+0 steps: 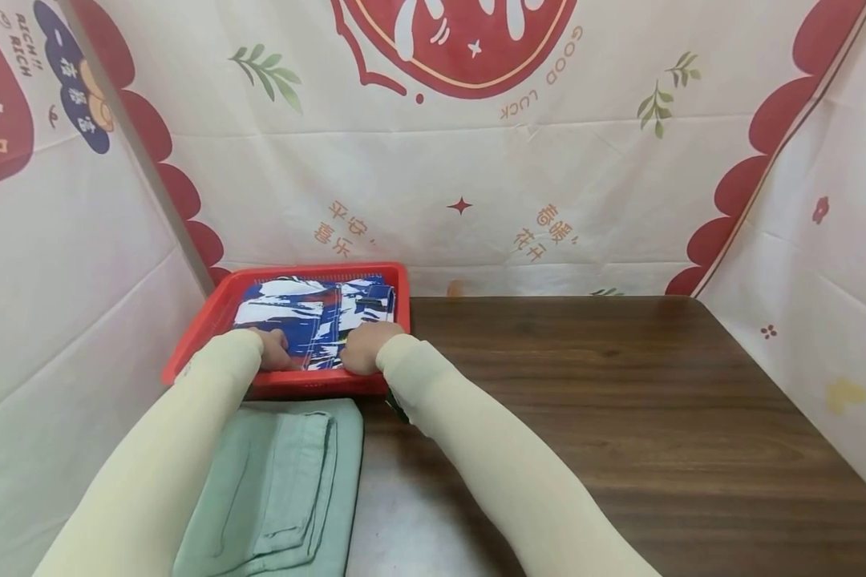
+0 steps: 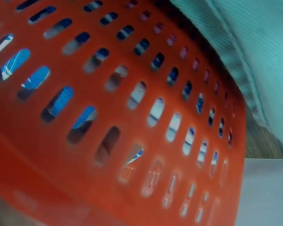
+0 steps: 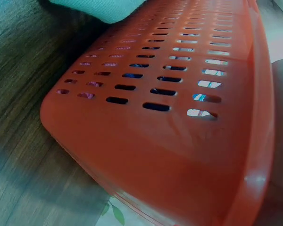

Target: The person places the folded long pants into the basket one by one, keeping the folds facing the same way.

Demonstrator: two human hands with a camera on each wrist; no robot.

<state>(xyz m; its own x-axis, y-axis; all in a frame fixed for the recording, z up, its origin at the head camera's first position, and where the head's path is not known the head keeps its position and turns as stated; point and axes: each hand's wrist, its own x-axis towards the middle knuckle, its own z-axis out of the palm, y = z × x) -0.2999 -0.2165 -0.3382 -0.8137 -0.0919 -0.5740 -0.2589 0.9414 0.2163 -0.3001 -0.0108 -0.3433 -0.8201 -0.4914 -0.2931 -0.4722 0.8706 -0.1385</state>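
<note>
A red slotted plastic basket [image 1: 310, 385] stands at the back left of the table. Inside it lies a folded garment [image 1: 310, 335] with a blue, white and dark brush-stroke print. At its near left corner my left hand [image 1: 276, 350] grips it with curled fingers. My right hand [image 1: 366, 346] holds the near right corner, just inside the rim. Both hands' fingertips are partly hidden. The wrist views show mostly the basket's outer wall [image 2: 132, 117], with the printed cloth and some pinkish-red material behind the slots.
A folded pale green garment [image 1: 296, 481] with stitched seams lies directly in front of the basket, partly under my left sleeve. The brown wooden table [image 1: 621, 401] extends to the right. Printed white cloth walls [image 1: 476, 160] stand behind and at both sides.
</note>
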